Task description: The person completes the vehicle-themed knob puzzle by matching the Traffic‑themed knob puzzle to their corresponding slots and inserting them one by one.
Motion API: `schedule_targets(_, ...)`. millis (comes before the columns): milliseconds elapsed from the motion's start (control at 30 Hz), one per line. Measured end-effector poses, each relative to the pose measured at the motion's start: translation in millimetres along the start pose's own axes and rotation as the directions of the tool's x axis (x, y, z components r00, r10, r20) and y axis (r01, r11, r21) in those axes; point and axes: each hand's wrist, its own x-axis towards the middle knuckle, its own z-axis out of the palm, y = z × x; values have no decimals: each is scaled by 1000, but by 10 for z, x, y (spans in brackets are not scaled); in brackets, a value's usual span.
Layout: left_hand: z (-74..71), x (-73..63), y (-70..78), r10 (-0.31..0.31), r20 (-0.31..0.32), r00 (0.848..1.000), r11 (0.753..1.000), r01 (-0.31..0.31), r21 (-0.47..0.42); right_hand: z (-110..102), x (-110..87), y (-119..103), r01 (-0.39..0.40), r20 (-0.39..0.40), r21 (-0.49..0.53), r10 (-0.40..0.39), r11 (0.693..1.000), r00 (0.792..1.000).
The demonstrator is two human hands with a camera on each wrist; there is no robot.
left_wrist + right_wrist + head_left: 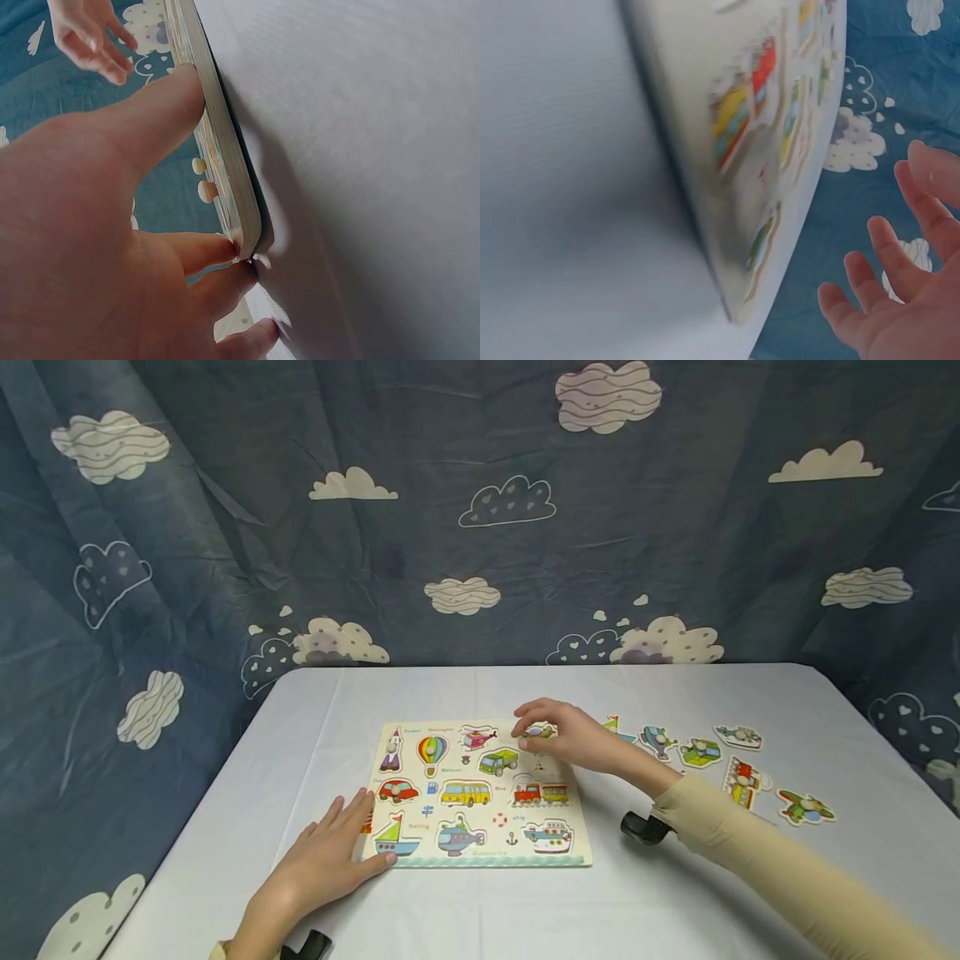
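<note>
A wooden picture puzzle board (517, 856) lies on the white table, with vehicle pictures such as a yellow bus (465, 792) and a hot-air balloon (432, 752). My left hand (330, 847) rests at the board's left side, thumb on its front left corner; the left wrist view shows the fingertips along the board's edge (238, 172). Over the back right corner hovers my right hand (558, 735), its fingers loosely bent, partly covering a small picture (538, 732). Nothing shows between its fingers in the right wrist view (900, 277).
Several loose cut-out vehicle pieces are scattered right of the board, among them a green one (699, 752), a red one (742, 782) and an airplane (806, 807). Behind the table (480, 910) hangs a dark cloth (420, 552) with clouds.
</note>
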Motion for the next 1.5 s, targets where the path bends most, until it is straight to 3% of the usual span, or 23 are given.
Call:
schedule_targets(400,30,2,-29,12,-11,1000,1000,-12,12,-171,-357,139,-27,-56,-85,23,996,998)
schedule_targets(700,11,-13,-7,14,-13,1000,1000,-14,8,-315,-511,276,-62,-107,-79,53,995,993)
schedule_targets(1100,3,-21,9,16,-13,1000,1000,-16,4,-488,-633,517,-81,-98,-198,62,977,993)
schedule_targets(1300,2,-19,0,12,-13,1000,1000,-12,-1,-595,-647,660,-71,-91,-220,52,973,995)
schedule_targets(1500,0,-15,4,8,-8,1000,1000,-9,-11,-678,-628,776,-110,-93,-228,90,967,992)
